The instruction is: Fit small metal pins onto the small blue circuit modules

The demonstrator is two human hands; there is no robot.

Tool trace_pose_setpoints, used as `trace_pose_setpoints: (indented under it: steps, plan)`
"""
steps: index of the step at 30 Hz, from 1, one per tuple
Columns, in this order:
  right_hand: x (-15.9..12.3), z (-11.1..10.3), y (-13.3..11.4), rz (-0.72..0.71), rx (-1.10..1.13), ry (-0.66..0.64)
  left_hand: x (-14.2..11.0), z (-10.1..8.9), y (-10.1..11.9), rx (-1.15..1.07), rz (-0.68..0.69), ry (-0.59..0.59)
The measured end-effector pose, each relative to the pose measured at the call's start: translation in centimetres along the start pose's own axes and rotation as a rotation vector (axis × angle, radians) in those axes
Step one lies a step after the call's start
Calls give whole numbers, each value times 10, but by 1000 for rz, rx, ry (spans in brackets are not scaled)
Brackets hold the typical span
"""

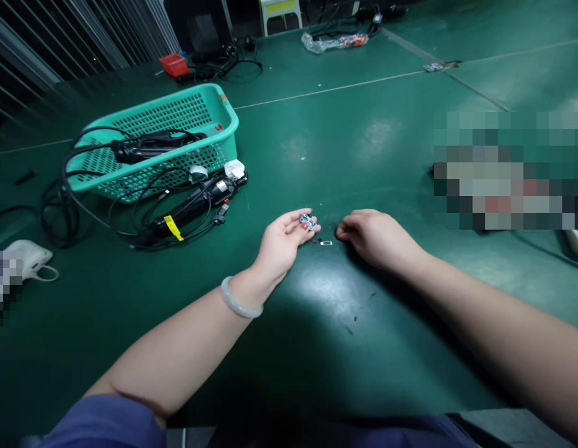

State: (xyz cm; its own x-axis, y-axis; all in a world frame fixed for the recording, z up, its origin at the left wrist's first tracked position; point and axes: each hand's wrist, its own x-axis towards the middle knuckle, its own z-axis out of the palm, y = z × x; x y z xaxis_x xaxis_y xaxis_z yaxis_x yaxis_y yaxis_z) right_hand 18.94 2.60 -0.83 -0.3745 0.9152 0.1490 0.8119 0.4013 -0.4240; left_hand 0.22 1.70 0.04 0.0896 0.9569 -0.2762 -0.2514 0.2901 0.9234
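My left hand, with a pale bangle on its wrist, pinches a small silvery part with dark openings between thumb and fingers. To the right, my right hand rests low over the green table, its fingers curled together. Whatever its fingertips may hold is hidden. Between the two hands lies a tiny white-framed rectangular piece. Next to it, by the left fingertips, are a small brownish bit and a dark speck.
A turquoise basket holding black cabled devices stands at the left. Before it lies a black handheld device with a yellow tag and cables. A white device sits at far left. A red tray and a plastic-wrapped item are farther back.
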Motion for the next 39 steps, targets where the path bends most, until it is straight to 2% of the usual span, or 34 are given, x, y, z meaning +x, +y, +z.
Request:
trace_pose_setpoints:
  steps: [3, 7, 11, 16, 28, 33, 39]
  plan:
    - [-1, -4, -4, -4, 49, 38, -1, 0, 0, 12, 5, -20]
    - [-4, -12, -17, -74, 267, 197, -1, 0, -1, -3, 17, -85]
    - [-8, -15, -27, -101, 423, 283, -2, -1, -3, -22, 13, -161]
    - [-8, -14, -29, -63, 502, 279, -3, -2, -5, -19, -15, -211]
    - [-8, -14, -33, -90, 645, 298, -8, 1, -4, -54, -77, -286]
    - [-8, -13, -33, -144, 618, 324, -8, 1, -4, -15, -55, -310]
    - [-11, -16, -39, -87, 454, 359, -8, 1, -6, 32, 65, -227]
